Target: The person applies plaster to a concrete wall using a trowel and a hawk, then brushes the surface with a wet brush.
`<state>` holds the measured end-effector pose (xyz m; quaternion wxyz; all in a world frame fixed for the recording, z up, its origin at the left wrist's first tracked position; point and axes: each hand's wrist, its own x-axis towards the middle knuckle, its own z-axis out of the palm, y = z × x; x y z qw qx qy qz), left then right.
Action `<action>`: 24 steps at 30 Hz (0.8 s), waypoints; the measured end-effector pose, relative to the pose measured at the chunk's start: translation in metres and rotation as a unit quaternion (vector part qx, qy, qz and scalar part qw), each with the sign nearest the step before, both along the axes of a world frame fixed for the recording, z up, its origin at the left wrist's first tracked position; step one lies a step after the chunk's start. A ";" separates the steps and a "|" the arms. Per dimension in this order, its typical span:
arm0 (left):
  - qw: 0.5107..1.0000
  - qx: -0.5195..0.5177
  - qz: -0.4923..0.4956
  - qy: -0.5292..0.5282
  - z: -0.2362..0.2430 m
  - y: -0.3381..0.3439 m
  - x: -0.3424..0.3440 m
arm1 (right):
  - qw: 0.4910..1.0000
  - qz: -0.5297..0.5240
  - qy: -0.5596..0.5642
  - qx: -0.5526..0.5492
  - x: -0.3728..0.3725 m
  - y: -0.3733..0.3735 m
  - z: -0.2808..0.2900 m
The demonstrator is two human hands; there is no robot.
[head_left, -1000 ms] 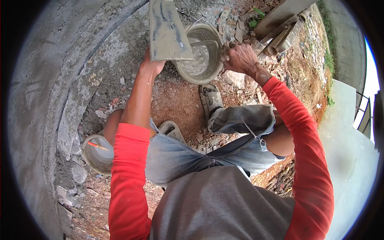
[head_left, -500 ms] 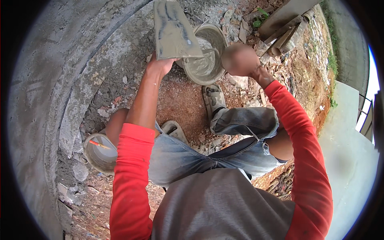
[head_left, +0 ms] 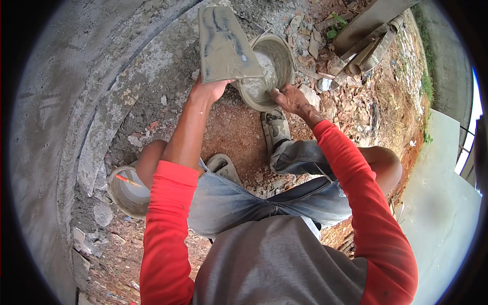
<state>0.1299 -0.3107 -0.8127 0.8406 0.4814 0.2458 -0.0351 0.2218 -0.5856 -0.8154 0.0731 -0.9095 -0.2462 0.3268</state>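
Note:
My left hand [head_left: 212, 90] grips a flat, tapered mortar board [head_left: 226, 48] from its near edge, its grey face smeared with wet cement. The board's near right corner overlaps the left side of a bucket [head_left: 291, 61] and hides part of it. Wet grey cement mix [head_left: 265, 86] coats the inside of that bucket. My right hand [head_left: 294, 100] is closed at the bucket's right near rim, fingertips reaching over the mix. Whatever lies in those fingers is too hidden to name.
A second bucket [head_left: 116, 190] with greyish liquid and an orange-red stick [head_left: 128, 180] stands left of my knee. A grey cement wall [head_left: 46, 152] curves along the left. Pipes or bamboo pieces [head_left: 358, 63] lie at the far right, with rubble around. A pale sheet [head_left: 437, 193] lies right.
My right hand has moved left and nearer to me, from beyond the bucket's right side to its near rim. My left hand keeps hold of the mortar board, almost unmoved.

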 end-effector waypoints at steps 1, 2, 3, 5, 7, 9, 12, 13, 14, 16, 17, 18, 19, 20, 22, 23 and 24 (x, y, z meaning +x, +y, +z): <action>1.000 0.019 0.001 -0.012 0.000 -0.003 0.003 | 0.994 -0.029 0.040 0.095 0.002 -0.011 -0.004; 1.000 0.018 -0.001 -0.015 -0.004 -0.004 0.006 | 0.977 -0.055 0.080 0.188 0.003 -0.016 -0.005; 0.998 -0.045 0.036 -0.023 -0.014 0.003 0.001 | 0.960 -0.119 0.163 0.196 -0.007 0.006 0.018; 0.991 -0.106 0.074 -0.033 -0.026 0.013 -0.004 | 0.969 -0.073 0.184 0.147 -0.008 0.012 0.023; 0.999 0.021 0.021 -0.025 -0.032 0.019 -0.003 | 0.976 -0.030 0.195 0.095 -0.006 0.010 0.030; 0.990 0.140 -0.004 -0.017 -0.035 0.025 -0.010 | 0.930 -0.201 0.288 0.110 -0.009 0.007 0.030; 0.989 0.133 0.055 -0.030 -0.035 0.050 -0.025 | 0.901 -0.263 0.323 0.121 -0.017 0.009 0.033; 0.989 0.007 0.139 -0.052 -0.033 0.056 -0.029 | 0.898 -0.258 0.323 0.149 -0.020 0.009 0.032; 0.989 0.006 0.137 -0.054 -0.015 0.056 -0.034 | 0.895 -0.254 0.321 0.175 -0.022 0.006 0.032; 0.966 -0.160 0.203 0.011 0.043 0.063 -0.056 | 0.877 -0.288 0.338 0.183 -0.026 0.009 0.045; 0.966 -0.156 0.204 0.009 0.049 0.062 -0.067 | 0.859 -0.324 0.343 0.199 -0.029 0.012 0.053; 0.960 -0.173 0.217 0.024 0.047 0.058 -0.075 | 0.839 -0.362 0.345 0.213 -0.031 0.012 0.059; 0.953 -0.191 0.230 0.039 0.041 0.052 -0.081 | 0.843 -0.357 0.341 0.215 -0.033 0.008 0.066; 0.946 -0.207 0.243 0.053 0.037 0.048 -0.088 | 0.843 -0.354 0.340 0.219 -0.035 0.008 0.076; 0.961 -0.176 0.205 0.062 0.017 0.030 -0.099 | 0.840 -0.380 0.316 0.222 -0.038 0.008 0.097; 0.959 -0.205 0.192 0.031 0.010 0.018 -0.102 | 0.847 -0.366 0.307 0.234 -0.040 0.008 0.111; 0.956 -0.234 0.179 -0.001 0.005 0.006 -0.103 | 0.847 -0.366 0.305 0.238 -0.042 0.010 0.124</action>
